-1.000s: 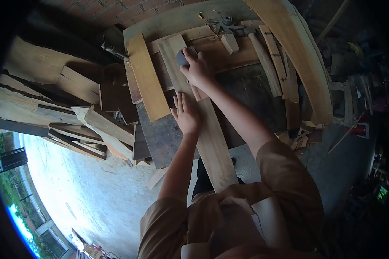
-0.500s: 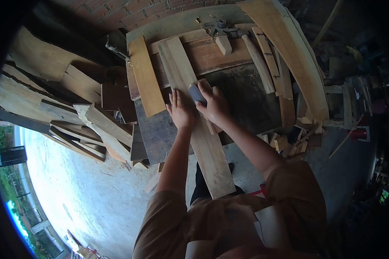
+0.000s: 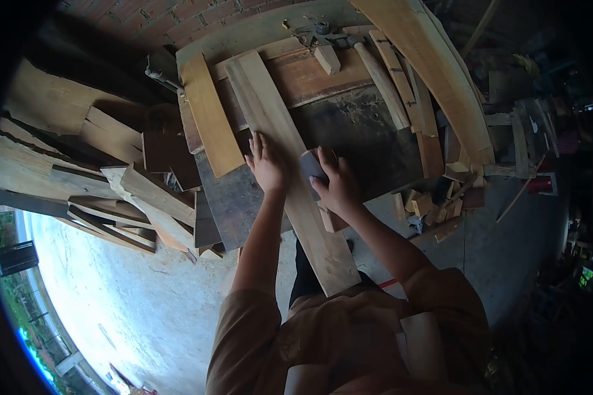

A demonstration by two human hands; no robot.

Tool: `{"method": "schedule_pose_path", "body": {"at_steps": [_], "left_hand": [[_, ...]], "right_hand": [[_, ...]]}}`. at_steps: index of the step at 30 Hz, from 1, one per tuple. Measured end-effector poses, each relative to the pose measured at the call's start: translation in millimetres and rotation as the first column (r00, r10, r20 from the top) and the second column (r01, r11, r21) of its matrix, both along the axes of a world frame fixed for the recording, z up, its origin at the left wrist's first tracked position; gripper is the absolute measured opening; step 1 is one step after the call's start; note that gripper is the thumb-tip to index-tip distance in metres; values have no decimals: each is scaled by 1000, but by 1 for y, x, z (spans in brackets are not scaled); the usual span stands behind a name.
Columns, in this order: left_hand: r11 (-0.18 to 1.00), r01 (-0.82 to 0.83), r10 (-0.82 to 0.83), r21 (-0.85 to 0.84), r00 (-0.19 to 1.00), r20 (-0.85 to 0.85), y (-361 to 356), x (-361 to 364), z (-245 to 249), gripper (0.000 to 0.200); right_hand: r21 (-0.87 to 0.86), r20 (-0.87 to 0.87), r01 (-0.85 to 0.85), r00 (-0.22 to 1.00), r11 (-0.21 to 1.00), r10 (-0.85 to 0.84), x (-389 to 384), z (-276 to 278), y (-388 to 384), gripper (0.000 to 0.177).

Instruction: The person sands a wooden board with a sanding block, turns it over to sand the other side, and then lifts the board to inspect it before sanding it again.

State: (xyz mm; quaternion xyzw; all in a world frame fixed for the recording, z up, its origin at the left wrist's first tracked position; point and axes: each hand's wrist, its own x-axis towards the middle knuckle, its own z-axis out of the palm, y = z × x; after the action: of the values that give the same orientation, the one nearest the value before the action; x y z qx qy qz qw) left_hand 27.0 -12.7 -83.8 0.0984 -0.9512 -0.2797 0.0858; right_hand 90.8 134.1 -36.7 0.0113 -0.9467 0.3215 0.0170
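Note:
A long pale board [image 3: 260,92] runs from the workbench [image 3: 234,207] toward my body, its near end by my waist. My left hand [image 3: 269,168] lies on the board with its fingers stretched out. In my right hand [image 3: 339,187] is a small grey block [image 3: 311,166], which looks like a sanding block. Fingers and thumb wrap around it at the board's right edge; its underside is hidden. Below that hand, a short piece of wood [image 3: 331,218] shows beside the board. To the left lies a yellowish plank [image 3: 211,118].
A wooden-handled hammer [image 3: 382,85] and a small wood block [image 3: 327,60] lie toward the back of the bench. Long planks [image 3: 435,72] lean along the right side. Offcuts [image 3: 431,204] are heaped at lower right, and stacked slabs [image 3: 105,191] stand on the left.
My right hand has drawn the grey block toward me along the board, to its right edge. My left hand still rests on the board. The whole view has shifted slightly.

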Motion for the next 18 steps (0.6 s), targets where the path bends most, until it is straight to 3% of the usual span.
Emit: {"method": "schedule_pose_path", "body": {"at_steps": [4,6,8,9,12,15,18], "left_hand": [[1000,26,-25,3,999,-33,-2,-2,-9,47],[999,37,-37,-13,999,-2,-3,-4,-10,46],[999,53,-53,0,996,-67,-1,-3,-10,46],[998,56,-56,4,996,-64,-2,-3,-10,46],[998,67,-66,14,994,-84,-2,-3,-10,46],[998,57,-56,7,995,-81,-1,-4,-11,46],[998,55,-53,29,996,-75,-2,-5,-10,47]], "right_hand": [[38,-21,33,999,999,-32,-143,-2,-32,66],[-15,-158,-17,987,1000,14,-214,-17,-39,63],[-69,194,20,981,997,-6,-251,22,-48,62],[-73,197,18,980,997,-3,-261,20,-51,62],[-51,192,49,981,998,-38,-262,15,-46,63],[-146,-119,-100,989,984,83,-228,-22,-34,63],[-164,-93,-89,993,982,74,-133,-15,-14,65]]}}
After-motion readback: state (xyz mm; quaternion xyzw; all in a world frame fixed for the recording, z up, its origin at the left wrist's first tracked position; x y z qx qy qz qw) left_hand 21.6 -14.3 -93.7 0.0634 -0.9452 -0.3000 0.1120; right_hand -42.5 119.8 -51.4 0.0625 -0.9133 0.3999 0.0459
